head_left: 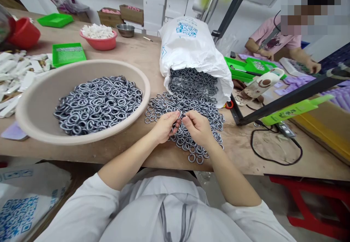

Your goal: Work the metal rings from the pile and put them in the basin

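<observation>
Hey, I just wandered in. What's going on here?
A person in a white top is handling grey rings, with the left hand and right hand close together and a ring at their fingertips. Below lies a loose heap of rings, spread on the table from the open mouth of a white bag. To the left, a large beige basin holds many more rings.

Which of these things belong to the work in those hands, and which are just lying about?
Apparently in use: left hand, right hand, pile of rings, open white sack, big basin.

Probably just lying about: red bowl, metal bowl, green trays, heap of white pieces.
</observation>
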The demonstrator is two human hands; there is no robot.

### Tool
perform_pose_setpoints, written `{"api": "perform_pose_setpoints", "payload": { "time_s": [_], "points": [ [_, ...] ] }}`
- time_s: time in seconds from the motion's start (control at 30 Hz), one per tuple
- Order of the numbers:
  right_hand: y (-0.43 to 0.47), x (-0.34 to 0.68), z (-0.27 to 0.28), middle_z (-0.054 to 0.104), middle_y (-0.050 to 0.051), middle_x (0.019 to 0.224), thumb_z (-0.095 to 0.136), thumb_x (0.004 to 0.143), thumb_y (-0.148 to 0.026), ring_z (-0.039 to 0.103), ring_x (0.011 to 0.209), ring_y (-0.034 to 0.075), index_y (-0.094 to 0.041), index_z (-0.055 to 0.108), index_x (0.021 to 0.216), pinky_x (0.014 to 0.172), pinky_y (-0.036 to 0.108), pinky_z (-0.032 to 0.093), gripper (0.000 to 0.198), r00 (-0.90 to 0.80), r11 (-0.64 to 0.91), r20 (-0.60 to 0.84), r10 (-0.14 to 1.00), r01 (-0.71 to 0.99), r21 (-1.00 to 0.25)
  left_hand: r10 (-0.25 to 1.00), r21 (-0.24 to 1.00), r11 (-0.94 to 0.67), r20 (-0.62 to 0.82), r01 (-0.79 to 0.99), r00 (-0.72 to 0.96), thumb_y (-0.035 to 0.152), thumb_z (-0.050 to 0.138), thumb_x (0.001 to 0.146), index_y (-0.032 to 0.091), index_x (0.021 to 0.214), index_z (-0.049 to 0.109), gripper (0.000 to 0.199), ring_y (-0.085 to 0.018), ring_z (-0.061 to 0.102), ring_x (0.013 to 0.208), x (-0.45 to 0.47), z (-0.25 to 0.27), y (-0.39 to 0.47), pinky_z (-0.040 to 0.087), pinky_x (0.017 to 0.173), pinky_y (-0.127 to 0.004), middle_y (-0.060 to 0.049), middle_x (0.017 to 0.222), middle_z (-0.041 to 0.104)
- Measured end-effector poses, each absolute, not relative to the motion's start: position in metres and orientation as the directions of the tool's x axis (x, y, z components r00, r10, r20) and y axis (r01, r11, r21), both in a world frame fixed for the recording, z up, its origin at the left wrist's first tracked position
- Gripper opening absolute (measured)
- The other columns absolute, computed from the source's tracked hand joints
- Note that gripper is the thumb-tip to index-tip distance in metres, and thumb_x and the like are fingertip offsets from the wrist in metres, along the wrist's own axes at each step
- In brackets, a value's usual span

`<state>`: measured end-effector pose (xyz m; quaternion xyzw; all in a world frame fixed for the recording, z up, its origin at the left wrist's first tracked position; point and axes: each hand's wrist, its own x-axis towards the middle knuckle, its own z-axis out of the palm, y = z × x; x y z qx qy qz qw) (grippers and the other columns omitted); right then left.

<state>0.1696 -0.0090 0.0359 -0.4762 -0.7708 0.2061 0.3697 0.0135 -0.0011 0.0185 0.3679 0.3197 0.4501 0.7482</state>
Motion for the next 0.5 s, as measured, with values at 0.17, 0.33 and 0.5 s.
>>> {"api": "perform_pose_setpoints", "payload": {
  "time_s": [0.17, 0.33, 0.5],
  "points": [
    [-0.0145, 0.1695, 0.0384, 0.055, 0.002, 0.073, 0.039, 0.101, -0.050, 0.051, 0.068, 0.015, -0.021, 0.054, 0.074, 0.065, 0.029, 0.035, 0.043, -0.330, 0.503, 0.385, 0.862, 0.661, -0.557, 0.907, 0.845, 0.314, -0.132, -0.432, 0.401, 0.062, 0.078, 0.065, 0.017, 0.071, 0.048, 0.055, -0.002, 0.039, 0.037, 0.0138, 0.0201, -0.0038, 0.015, 0.031, -0.013, 0.007, 0.057, 0.045],
    [-0.0150, 0.1714, 0.0408, 0.050, 0.000, 0.068, 0.041, 0.100, -0.048, 0.047, 0.064, 0.014, -0.021, 0.051, 0.069, 0.062, 0.029, 0.031, 0.043, -0.364, 0.534, 0.397, 0.842, 0.667, -0.520, 0.902, 0.848, 0.317, -0.130, -0.426, 0.413, 0.063, 0.079, 0.063, 0.017, 0.069, 0.047, 0.057, -0.002, 0.038, 0.037, 0.0140, 0.0207, -0.0037, 0.016, 0.031, -0.014, 0.007, 0.055, 0.045],
    [-0.0149, 0.1739, 0.0403, 0.053, 0.001, 0.068, 0.042, 0.100, -0.050, 0.049, 0.066, 0.015, -0.021, 0.053, 0.068, 0.063, 0.029, 0.032, 0.044, -0.371, 0.527, 0.376, 0.849, 0.647, -0.551, 0.902, 0.854, 0.306, -0.117, -0.422, 0.417, 0.061, 0.078, 0.066, 0.017, 0.070, 0.048, 0.053, -0.002, 0.038, 0.038, 0.0142, 0.0192, -0.0053, 0.016, 0.032, -0.014, 0.007, 0.056, 0.045]
  ]
}}
